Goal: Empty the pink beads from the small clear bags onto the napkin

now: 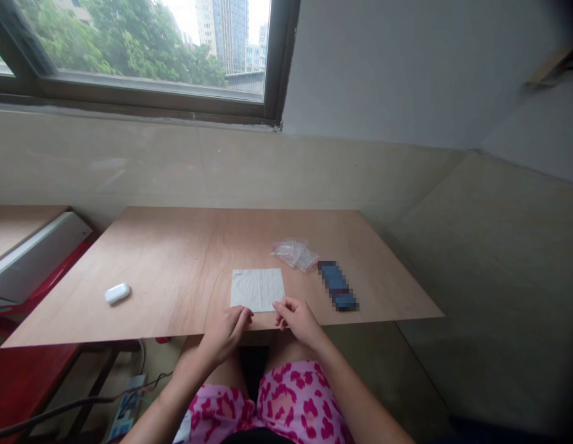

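Note:
A white paper napkin (257,290) lies flat and roughly square on the wooden table, close to its front edge. At its lower left corner rests my left hand (229,327), with the fingers curled inward and their tips partly hidden. My right hand (299,319) is at the lower right corner, fingers bent and the thumb tip over or against the napkin's edge. Whether either hand grips the napkin cannot be made out. Just beyond the napkin, to the right, lie clear plastic zip bags (295,253). A dark, pixelated phone-like object (337,286) lies right of my right hand.
A white earbud case (117,293) sits on the left of the table (175,246). Beside the table stand red stools (31,382) and another wooden surface (24,225). Below left are cables and a power strip (129,404). A tiled wall and window (142,49) stand behind.

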The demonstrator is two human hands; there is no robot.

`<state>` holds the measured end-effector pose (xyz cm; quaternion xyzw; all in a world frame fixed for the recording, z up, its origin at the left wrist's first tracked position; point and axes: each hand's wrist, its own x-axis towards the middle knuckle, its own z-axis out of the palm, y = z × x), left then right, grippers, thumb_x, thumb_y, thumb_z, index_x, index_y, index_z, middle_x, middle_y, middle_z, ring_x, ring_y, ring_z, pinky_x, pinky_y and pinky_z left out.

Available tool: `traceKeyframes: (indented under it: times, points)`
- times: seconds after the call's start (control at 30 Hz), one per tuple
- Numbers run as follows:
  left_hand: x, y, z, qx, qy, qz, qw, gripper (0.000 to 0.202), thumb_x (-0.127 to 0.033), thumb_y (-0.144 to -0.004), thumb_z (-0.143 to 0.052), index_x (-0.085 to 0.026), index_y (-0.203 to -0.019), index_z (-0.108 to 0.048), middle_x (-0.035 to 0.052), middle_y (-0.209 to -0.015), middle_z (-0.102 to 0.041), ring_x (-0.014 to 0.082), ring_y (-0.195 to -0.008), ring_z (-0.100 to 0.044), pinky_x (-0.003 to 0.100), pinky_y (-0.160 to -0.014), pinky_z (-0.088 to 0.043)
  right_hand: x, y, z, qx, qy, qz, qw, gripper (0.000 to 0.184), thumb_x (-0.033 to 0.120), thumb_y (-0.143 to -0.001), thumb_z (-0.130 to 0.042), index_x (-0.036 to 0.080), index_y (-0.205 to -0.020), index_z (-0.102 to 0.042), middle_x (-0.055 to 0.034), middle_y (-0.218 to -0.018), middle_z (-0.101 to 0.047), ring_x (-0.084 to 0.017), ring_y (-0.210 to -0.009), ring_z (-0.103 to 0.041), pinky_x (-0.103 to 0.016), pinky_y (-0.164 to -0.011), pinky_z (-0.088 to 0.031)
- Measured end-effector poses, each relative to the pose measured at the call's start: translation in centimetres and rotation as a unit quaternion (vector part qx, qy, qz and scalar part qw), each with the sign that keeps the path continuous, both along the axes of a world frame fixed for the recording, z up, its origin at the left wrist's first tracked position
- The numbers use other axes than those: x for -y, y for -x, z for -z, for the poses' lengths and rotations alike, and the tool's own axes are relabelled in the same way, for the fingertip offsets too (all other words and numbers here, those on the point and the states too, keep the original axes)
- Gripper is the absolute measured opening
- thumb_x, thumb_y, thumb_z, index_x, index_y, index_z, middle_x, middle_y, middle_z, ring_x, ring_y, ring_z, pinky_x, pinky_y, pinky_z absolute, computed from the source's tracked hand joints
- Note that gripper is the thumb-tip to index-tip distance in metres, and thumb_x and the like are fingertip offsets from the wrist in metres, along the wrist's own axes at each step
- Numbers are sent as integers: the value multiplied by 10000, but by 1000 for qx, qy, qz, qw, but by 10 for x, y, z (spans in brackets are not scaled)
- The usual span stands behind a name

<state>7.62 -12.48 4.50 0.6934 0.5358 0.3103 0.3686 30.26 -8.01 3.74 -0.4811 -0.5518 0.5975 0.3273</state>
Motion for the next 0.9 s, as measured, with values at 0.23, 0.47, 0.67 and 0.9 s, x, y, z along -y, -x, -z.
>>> traceKeyframes:
  times: [0.23, 0.47, 0.67, 0.9]
  points:
    - [8, -9, 6, 193, 51, -29, 979, 418, -411, -1023, -516, -221, -1391, -568, 135, -1423, -618, 296, -1272, -628, 437, -1065, -514, 32, 34, -9, -194, 102, -99, 971, 698, 560, -878, -764, 328, -1461, -459, -122, -1555, -418, -282, -1320, -582, -434, -993, -536]
    - [17, -24, -1, 248, 115, -14, 962, 520, -541, -1004, -532, -249, -1433, -566, 116, -1505, -567, 324, -1434, -479, 489, -1201, -381, 42, 33, -10, -226, 112, -135, 958, 808, 635, -930, -671, 287, -1587, -355, -142, -1615, -385, -304, -1440, -457, -505, -1148, -409]
    - [34, -32, -22, 250, 160, 0, 955, 510, -597, -985, -474, -231, -1314, -610, 116, -1316, -628, 356, -1337, -508, 504, -1118, -429, 51, 36, -15, -306, 183, -197, 913, 1025, 714, -819, -746, 332, -1632, -250, -156, -1720, -143, -312, -1452, -447, -496, -1137, -421]
    - [28, -32, -24, 216, 90, 6, 972, 429, -615, -946, -473, -202, -1003, -578, 58, -965, -577, 274, -944, -549, 416, -916, -443, 59, 45, -32, -309, 198, -218, 904, 1311, 743, -608, -876, 345, -1651, -189, -146, -1736, 6, -352, -1529, -299, -532, -1143, -395]
